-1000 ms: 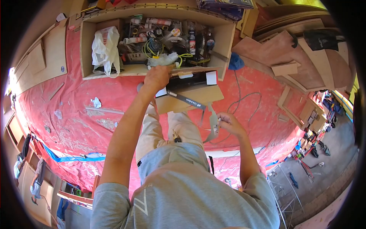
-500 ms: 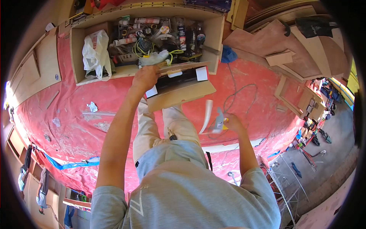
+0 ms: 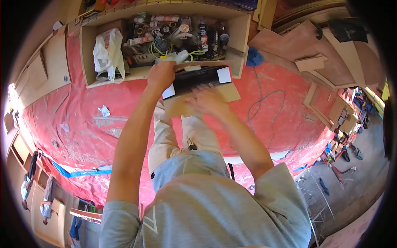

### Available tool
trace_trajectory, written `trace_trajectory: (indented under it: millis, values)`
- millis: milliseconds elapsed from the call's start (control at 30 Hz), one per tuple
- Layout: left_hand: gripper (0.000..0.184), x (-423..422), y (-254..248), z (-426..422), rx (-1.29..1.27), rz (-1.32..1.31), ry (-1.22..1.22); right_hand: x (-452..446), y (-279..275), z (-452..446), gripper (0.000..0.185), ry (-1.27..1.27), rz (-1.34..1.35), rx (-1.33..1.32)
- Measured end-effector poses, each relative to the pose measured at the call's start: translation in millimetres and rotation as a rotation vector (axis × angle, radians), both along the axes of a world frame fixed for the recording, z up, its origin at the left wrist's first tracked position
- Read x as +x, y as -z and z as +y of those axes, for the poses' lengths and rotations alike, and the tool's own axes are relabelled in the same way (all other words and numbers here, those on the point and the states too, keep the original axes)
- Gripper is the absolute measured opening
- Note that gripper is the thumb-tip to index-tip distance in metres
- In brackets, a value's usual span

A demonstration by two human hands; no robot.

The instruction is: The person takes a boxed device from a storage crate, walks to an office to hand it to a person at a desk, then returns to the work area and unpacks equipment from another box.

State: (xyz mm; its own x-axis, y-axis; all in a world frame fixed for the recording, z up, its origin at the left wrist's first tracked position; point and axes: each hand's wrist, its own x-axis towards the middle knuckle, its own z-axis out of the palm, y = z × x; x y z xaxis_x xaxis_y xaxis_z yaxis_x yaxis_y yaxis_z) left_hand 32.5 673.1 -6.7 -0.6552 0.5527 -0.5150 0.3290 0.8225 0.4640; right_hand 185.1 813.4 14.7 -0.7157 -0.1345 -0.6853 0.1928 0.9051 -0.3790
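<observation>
A cardboard box [image 3: 231,91] with a black interior and white corner flaps is held up in front of my legs, its wide brown flap hanging toward me. My left hand [image 3: 161,76] is closed on the box's upper left corner. At the opening is my right hand [image 3: 208,99], fingers stretched out over the flap and toward the dark inside. Slight blur hides whether anything lies beneath that palm. Just behind the box stands a wooden crate [image 3: 84,66] full of tubes, bottles, a yellow-green cord [image 3: 155,48] and a white plastic bag [image 3: 108,53].
Red sheeting [image 3: 82,136] covers the floor, with a grey cable [image 3: 258,105] looping across it on the right. Plywood pieces [image 3: 310,63] lie at the upper right. A metal frame [image 3: 316,198] stands lower right. Two people [image 3: 46,202] are at the far lower left.
My right hand has swung left from the open floor area to the box opening. The grey-and-yellow item and the white curved strip seen at it earlier are out of sight. My left hand keeps its hold.
</observation>
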Motion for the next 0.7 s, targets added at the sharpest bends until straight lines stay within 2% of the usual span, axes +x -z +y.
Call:
trace_trajectory:
  millis: [100,200,300,400,500,600,700]
  values:
    - [0.015,0.7,-5.4,3.9,-0.046,0.007,-0.034,5.5,0.5,8.1,0.062,0.041,0.069,-0.047]
    - [0.015,1.9,-2.2,2.2,-0.068,-0.008,-0.034,-10.6,-0.8,5.7,0.055,0.026,-0.06,0.006]
    - [0.015,0.9,-2.0,-1.8,-0.03,-0.106,0.016,-10.5,3.2,0.5,0.039,0.396,0.18,0.022]
    - [0.015,8.6,-3.8,-9.8,0.0,-0.138,0.01,-13.9,11.8,9.4,0.029,0.358,0.076,0.083]
    - [0.015,11.8,-5.2,-6.8,-0.001,-0.085,-0.017,-15.6,17.6,9.8,0.03,0.034,0.178,0.214]
    - [0.015,12.0,-4.8,-4.6,-0.029,-0.066,-0.026,-6.0,25.5,19.8,0.032,-0.101,0.352,0.225]
    - [0.015,9.0,-2.3,-2.0,-0.032,-0.044,-0.01,-7.1,40.2,19.4,0.028,0.191,-0.071,0.093]
